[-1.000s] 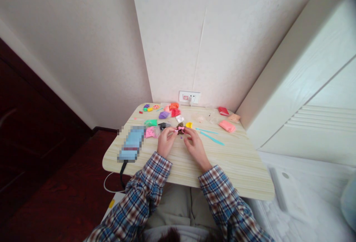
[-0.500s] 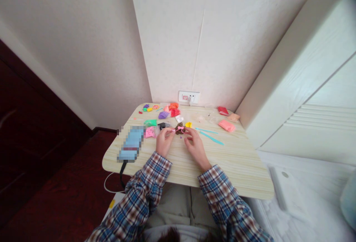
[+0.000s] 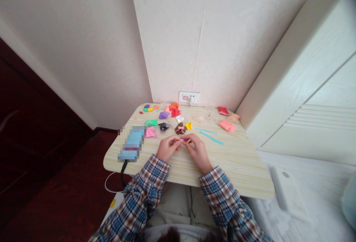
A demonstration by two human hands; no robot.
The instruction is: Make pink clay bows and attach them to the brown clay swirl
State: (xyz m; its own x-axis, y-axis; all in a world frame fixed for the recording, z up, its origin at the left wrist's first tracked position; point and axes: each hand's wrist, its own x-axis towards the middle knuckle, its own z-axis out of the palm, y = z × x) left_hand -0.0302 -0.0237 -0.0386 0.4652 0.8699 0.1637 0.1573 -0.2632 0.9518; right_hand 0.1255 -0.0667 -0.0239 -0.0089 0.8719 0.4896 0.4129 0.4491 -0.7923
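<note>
Close together over the table, my left hand (image 3: 167, 148) and my right hand (image 3: 198, 151) both pinch a small pale pink piece of clay (image 3: 181, 141) between thumb and fingertips. Just beyond them lies a brown clay figure (image 3: 180, 129) with a pink bow and a pink strand across it; neither hand touches it. A yellow clay piece (image 3: 188, 126) sits at its right side. Past my right hand, two light blue modelling tools (image 3: 211, 138) rest on the table.
Bags of pink clay (image 3: 151, 132), green clay (image 3: 151, 123) and black clay (image 3: 164, 126) lie left of the figure. A pixelated phone-like object (image 3: 132, 143) is on the left. Small fruit-like shapes (image 3: 150, 109) stand at the back left. Salmon clay (image 3: 226, 125) lies right.
Both hands have drawn back from the brown figure towards me and come together. The pink piece, earlier at the left fingertips beside the figure, is now between both hands.
</note>
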